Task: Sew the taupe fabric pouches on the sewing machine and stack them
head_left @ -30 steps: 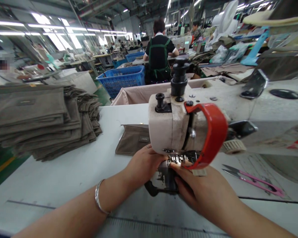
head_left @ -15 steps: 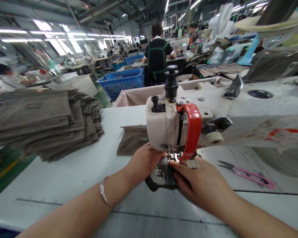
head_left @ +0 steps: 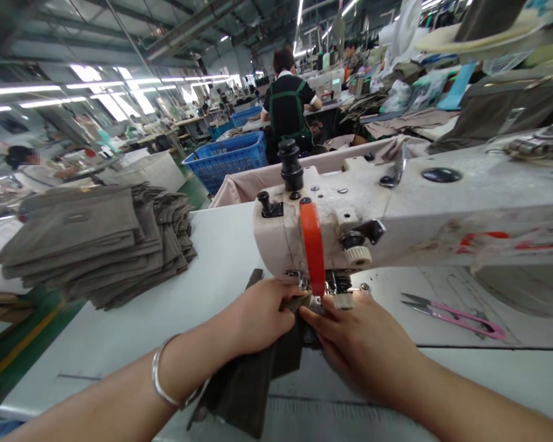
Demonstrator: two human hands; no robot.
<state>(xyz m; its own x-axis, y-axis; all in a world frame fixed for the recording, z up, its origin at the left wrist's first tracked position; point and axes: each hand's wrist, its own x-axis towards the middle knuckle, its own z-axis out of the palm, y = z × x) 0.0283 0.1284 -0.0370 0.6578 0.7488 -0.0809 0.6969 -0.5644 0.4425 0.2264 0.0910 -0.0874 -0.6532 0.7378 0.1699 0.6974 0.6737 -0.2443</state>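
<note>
White counter [head_left: 142, 331] spreads under the near things, with ruler marks [head_left: 327, 410] at six o'clock from the stitching spot. At seven o'clock a brown cloth piece [head_left: 246, 396] hangs toward the person, its top end pinched between thumb and fingers of the left hand [head_left: 265, 316], whose wrist wears a silver bracelet [head_left: 155, 374]. At four o'clock is the right hand [head_left: 362, 344], fingers bent and close against the cloth; whether they grip it, I cannot tell. Above both, the sewing machine [head_left: 419, 215] and its red guard [head_left: 312, 245] stand in the way, covering the needle. Pink snips [head_left: 461, 319] lie at three o'clock, blades toward the hands. Between nine and ten o'clock sits a thick stack of brown cloth pieces [head_left: 101, 239]. Past the far edge, at eleven o'clock, is a pinkish cloth bin [head_left: 239, 187], its inside mostly hidden; behind it stands a blue crate [head_left: 233, 166], contents unclear. A brown bag [head_left: 502, 113] rests at two o'clock. Farther, at twelve, a co-worker [head_left: 286, 107] faces away.
</note>
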